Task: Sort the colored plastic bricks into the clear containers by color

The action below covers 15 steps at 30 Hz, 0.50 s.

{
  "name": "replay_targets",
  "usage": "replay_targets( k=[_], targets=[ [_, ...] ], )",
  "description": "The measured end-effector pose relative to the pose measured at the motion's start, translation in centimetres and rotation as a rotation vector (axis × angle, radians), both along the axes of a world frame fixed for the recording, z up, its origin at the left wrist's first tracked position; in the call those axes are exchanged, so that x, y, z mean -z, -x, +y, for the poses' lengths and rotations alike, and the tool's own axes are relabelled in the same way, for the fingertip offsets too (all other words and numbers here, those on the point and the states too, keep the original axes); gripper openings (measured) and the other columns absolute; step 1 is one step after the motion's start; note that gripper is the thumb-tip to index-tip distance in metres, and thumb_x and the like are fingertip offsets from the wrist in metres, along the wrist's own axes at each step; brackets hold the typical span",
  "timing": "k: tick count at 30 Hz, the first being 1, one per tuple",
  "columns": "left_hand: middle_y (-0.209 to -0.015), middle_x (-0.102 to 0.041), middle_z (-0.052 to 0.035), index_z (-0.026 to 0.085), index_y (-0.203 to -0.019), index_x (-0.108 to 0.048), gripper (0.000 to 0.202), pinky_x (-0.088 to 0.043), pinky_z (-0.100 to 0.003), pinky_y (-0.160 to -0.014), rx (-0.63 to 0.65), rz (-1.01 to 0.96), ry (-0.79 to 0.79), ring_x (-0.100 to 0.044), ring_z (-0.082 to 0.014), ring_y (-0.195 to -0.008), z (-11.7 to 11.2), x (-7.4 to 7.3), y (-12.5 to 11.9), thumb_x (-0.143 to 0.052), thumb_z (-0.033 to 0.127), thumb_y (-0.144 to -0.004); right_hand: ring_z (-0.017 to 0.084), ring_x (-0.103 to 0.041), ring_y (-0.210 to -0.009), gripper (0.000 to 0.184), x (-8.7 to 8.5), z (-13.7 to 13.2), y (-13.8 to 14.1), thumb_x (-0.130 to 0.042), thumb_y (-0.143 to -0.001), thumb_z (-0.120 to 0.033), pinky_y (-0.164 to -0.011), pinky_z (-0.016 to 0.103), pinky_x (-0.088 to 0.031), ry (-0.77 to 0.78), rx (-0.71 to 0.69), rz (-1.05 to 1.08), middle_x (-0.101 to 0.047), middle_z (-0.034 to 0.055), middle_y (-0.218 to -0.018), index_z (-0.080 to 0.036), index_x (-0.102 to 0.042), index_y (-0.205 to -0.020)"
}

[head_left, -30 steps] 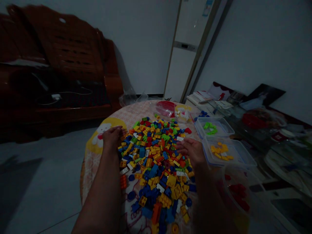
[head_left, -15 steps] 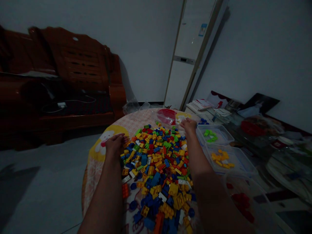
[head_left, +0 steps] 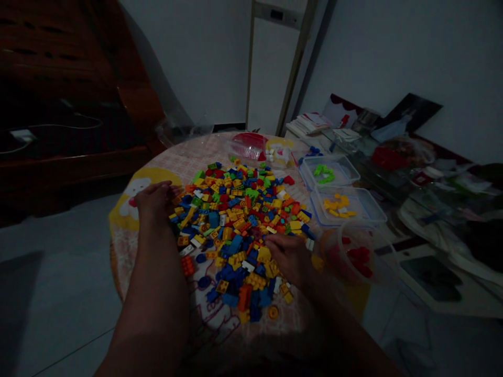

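A big heap of small coloured building bricks [head_left: 236, 220] covers a round table with a patterned cloth [head_left: 129, 209]. My left hand [head_left: 155, 199] lies flat at the heap's left edge, fingers stretched onto the bricks, holding nothing. My right hand [head_left: 286, 254] rests on the bricks at the heap's near right side, fingers curled down among them; whether it grips a brick is hidden.
To the right stand clear tubs: one with green bricks [head_left: 328, 170], one with yellow bricks [head_left: 346, 204], a round one with red bricks [head_left: 359, 256]. A red lid [head_left: 247, 144] lies at the table's far edge. A dark wooden sofa [head_left: 58, 104] stands left; clutter lies on the floor right.
My right hand has pulled back from the table's far edge to the near right of the heap. The left hand stays put. The view has tilted down.
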State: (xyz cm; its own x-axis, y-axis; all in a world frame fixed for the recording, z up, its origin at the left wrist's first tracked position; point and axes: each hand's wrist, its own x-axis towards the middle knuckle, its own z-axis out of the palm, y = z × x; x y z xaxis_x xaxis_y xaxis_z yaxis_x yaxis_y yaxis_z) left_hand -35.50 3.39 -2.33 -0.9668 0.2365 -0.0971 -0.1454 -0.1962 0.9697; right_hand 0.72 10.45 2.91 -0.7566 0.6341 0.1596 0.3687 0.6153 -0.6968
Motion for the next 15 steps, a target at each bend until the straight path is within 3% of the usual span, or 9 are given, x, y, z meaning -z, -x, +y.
replay_targets(
  k=[4,7,12,15],
  targets=[
    [-0.059,-0.06,-0.0015,0.007,-0.081,-0.062,0.013,-0.058,-0.027,-0.068,-0.034,-0.051,-0.002,-0.06,-0.0108,-0.058,0.2,-0.4,-0.4,-0.053,0.002,-0.074,0.021,-0.07,-0.079,0.026,1.6,1.3,-3.8,-0.048,-0.09,-0.022,-0.073,0.028,-0.049,-0.17,0.241,-0.166,-0.076,0.0072,-0.09,-0.022,-0.073,-0.093],
    [-0.057,-0.059,-0.0008,0.007,-0.081,-0.063,0.014,-0.058,-0.03,-0.07,-0.057,-0.027,-0.008,-0.059,-0.0109,-0.055,0.4,-0.4,-0.6,-0.053,0.0,-0.074,0.022,-0.07,-0.08,0.032,2.9,2.9,-4.9,-0.042,-0.092,-0.017,-0.074,0.03,-0.05,-0.28,0.376,-0.384,-0.075,0.0109,-0.098,-0.02,-0.072,-0.101],
    [-0.06,-0.06,-0.0024,0.006,-0.081,-0.062,0.012,-0.057,-0.03,-0.072,-0.054,-0.036,-0.017,-0.06,-0.0102,-0.055,0.4,-0.3,-0.6,-0.052,0.0,-0.077,0.024,-0.071,-0.079,0.038,3.1,4.6,-3.4,-0.043,-0.093,-0.015,-0.07,0.03,-0.049,-0.304,0.463,-0.579,-0.076,0.0153,-0.094,-0.015,-0.064,-0.126],
    [-0.061,-0.061,-0.0022,0.006,-0.082,-0.063,0.012,-0.057,-0.03,-0.072,-0.056,-0.036,-0.012,-0.06,-0.0101,-0.055,0.2,-0.2,-0.5,-0.053,0.001,-0.077,0.022,-0.072,-0.087,0.036,2.3,4.3,-2.4,-0.043,-0.096,-0.021,-0.074,0.028,-0.049,-0.278,0.355,-0.6,-0.076,0.0131,-0.1,-0.018,-0.065,-0.125]
  ],
)
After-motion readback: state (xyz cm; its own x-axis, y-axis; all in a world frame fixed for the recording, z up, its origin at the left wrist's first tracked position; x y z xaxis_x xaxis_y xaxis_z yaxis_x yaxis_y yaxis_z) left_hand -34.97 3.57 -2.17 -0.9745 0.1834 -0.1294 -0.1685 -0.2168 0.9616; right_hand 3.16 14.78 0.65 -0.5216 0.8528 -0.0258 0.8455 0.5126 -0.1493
